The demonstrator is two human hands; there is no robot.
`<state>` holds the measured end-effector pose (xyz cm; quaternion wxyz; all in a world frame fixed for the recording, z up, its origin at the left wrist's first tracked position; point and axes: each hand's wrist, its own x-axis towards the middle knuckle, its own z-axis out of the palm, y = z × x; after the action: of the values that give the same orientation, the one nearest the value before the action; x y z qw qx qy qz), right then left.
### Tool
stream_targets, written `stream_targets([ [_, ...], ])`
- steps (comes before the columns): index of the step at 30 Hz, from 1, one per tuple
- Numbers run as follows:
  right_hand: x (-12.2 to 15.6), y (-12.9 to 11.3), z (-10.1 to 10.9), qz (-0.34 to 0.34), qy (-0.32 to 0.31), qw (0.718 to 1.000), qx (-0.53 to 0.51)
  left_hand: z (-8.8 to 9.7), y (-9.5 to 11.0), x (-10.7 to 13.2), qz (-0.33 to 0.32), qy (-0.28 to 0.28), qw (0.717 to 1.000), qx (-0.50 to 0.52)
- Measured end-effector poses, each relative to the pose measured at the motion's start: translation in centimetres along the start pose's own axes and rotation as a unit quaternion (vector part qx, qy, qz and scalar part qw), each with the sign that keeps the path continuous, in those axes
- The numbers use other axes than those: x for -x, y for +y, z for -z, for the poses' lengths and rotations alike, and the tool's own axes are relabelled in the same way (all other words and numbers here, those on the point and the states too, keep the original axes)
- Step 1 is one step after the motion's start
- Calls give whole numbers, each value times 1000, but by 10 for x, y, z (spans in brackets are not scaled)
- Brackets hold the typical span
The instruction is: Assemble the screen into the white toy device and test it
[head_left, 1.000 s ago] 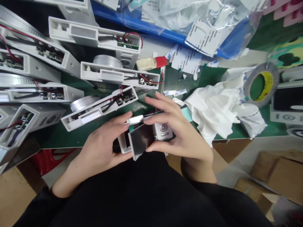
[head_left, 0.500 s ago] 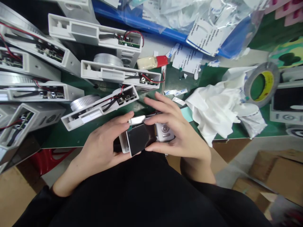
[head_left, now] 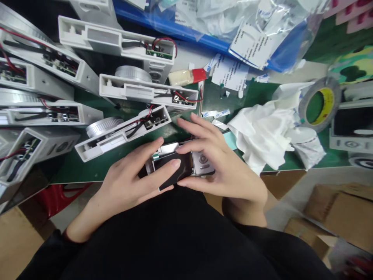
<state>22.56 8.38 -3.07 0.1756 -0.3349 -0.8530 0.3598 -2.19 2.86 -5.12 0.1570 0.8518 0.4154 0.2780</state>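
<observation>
Left hand (head_left: pixel 128 182) fingers pin a dark display panel (head_left: pixel 170 169) against a white camera housing (head_left: pixel 149 166), bottom centre of frame. Right hand (head_left: pixel 221 159) fingers grip the housing's silver end (head_left: pixel 202 160). Panel sits nearly flat; needs seating flush.

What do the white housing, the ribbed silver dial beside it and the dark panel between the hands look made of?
The white housing looks like moulded matte plastic, with even walls and formed ribs. The silver dial looks like turned metal from its fine ridges and sheen, though plated plastic is possible. The dark panel has a smooth sheen, perhaps glass or plastic; the look doesn't settle it.
</observation>
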Motion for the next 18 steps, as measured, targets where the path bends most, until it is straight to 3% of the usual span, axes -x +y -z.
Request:
stream_targets([
  [6,-4,-9,9,15,-19,998,56,-2,-3,4,-3,-2,1000,11],
  [13,-11,-20,17,25,-32,992,122,-7,-2,10,58,5,997,55],
  [18,-11,-19,18,22,-45,991,121,-4,-1,8,30,3,999,29],
])
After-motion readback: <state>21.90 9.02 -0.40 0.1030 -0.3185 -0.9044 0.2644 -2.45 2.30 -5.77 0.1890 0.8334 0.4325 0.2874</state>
